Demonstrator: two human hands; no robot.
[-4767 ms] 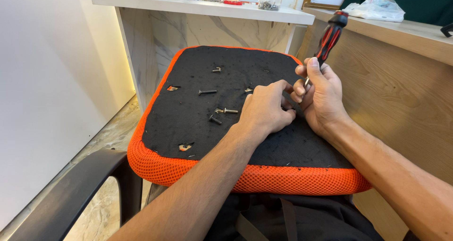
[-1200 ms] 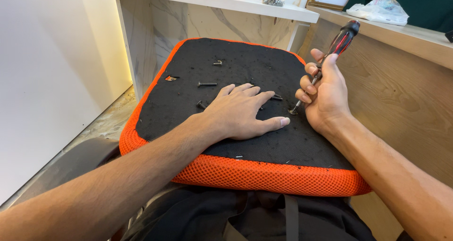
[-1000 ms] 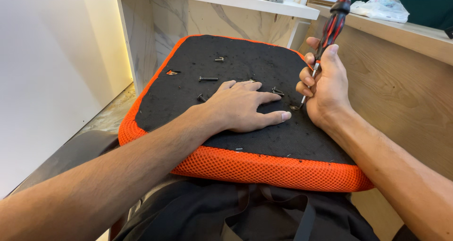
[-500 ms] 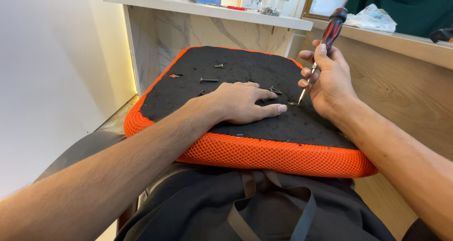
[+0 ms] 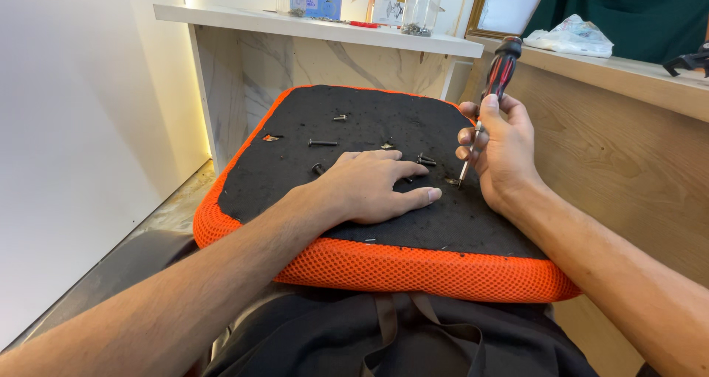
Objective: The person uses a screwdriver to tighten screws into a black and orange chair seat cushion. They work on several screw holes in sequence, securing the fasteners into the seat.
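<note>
Clenched around the red-and-black-handled screwdriver (image 5: 493,96), our right hand (image 5: 501,149) holds the tool nearly upright, its handle tilted a little away from us and its thin metal shaft running down between the fingers to the seat surface. We see the tip meeting a small dark screw (image 5: 451,181) that sits in the black fabric just to the left of that hand.

Our left hand (image 5: 373,186) lies flat and released, palm down with fingers spread, on the upturned chair seat with black fabric underside and orange mesh edging (image 5: 413,270). It grasps nothing; its fingertips point toward the screwdriver tip and stop just beside it. The seat rests across our lap, over dark clothing, with its orange border facing us.

Several loose dark bolts and screws lie scattered on the black fabric beyond our left hand: one long bolt (image 5: 323,142) lying flat, a small fitting (image 5: 340,116) farther back, and a short cluster (image 5: 424,159) near our fingers. A small orange-rimmed hole (image 5: 270,137) shows near the left edge of the seat.

Behind the seat stands a white marble-patterned counter (image 5: 317,30) carrying boxes and a clear plastic bottle (image 5: 423,6). To our right runs a wooden panelled ledge (image 5: 628,126) with a crumpled plastic bag (image 5: 572,36) on top.
</note>
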